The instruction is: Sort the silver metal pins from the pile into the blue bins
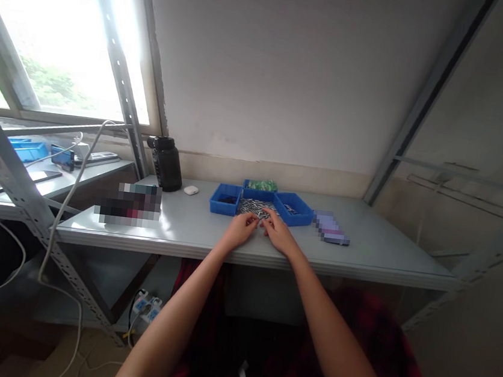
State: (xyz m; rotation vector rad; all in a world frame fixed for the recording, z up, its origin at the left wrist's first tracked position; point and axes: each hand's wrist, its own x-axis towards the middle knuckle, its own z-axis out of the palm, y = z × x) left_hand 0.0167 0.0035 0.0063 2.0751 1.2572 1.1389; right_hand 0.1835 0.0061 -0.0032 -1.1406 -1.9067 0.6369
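My left hand (242,228) and my right hand (278,232) are close together at the front of a pile of small silvery metal pieces (254,206), which look like screws or rivets. The left fingers are curled into a pinch. On the right hand the thumb and fingers are also bent inward, towards the left fingertips. Whatever lies between the fingertips is too small to make out. Around the pile stand a left blue bin (224,208) with dark parts, a right blue bin (298,220) with small pieces, and a back blue bin (260,194) with green, clear-looking items.
A dark bottle (168,166) and a white earbud case (191,190) stand at the back left. A blurred-out object (129,205) lies at left, a phone (331,228) at right. Metal shelf posts (428,106) flank the table (385,246). A white cable (52,238) hangs at left.
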